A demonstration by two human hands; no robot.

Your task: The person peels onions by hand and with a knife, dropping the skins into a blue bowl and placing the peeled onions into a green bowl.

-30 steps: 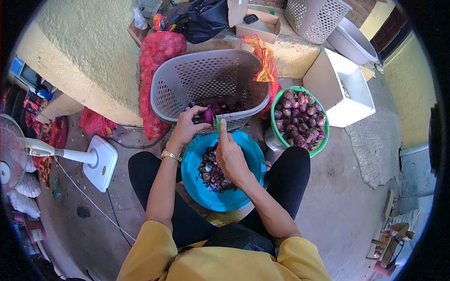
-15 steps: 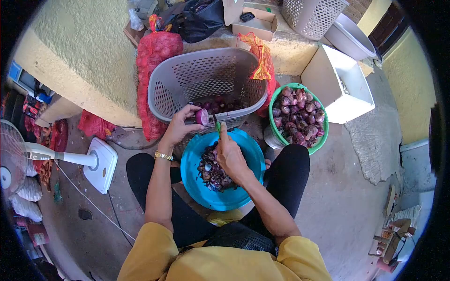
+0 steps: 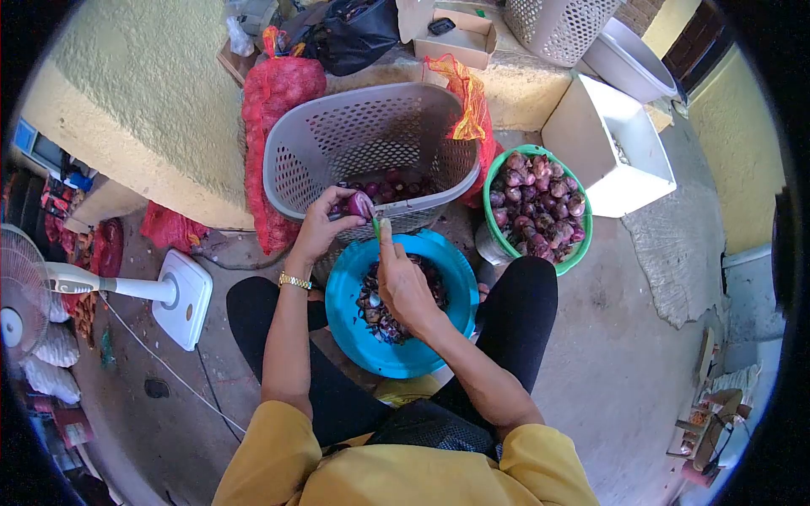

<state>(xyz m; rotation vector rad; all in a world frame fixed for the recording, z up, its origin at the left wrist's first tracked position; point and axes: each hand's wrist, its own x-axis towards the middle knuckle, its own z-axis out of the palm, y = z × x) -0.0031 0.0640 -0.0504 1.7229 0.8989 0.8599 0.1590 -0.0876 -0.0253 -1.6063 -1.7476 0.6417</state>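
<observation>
My left hand [image 3: 323, 223], with a gold watch at the wrist, pinches a purple onion [image 3: 361, 205] over the near rim of the grey basket [image 3: 283, 169]. My right hand [image 3: 403, 282] grips a knife [image 3: 376, 226] with a green handle, its blade right at the onion. Below both hands sits a blue basin [image 3: 342, 337] between my legs, holding onion skins and trimmings [image 3: 371, 312]. Several peeled onions [image 3: 392, 187] lie at the bottom of the basket. To the right, a green-rimmed bucket [image 3: 584, 244] is full of unpeeled onions [image 3: 540, 202].
Red mesh sacks [image 3: 268, 152] flank the basket. At right stands a white box [image 3: 582, 126], with a grey tub [image 3: 633, 63] behind it. A white fan [image 3: 126, 285] lies on its side at left, its cord [image 3: 169, 367] running across the floor.
The onion has been turned in my left hand, so its pale cut face no longer shows. My right hand with the knife has moved slightly left, and the blade now meets the onion.
</observation>
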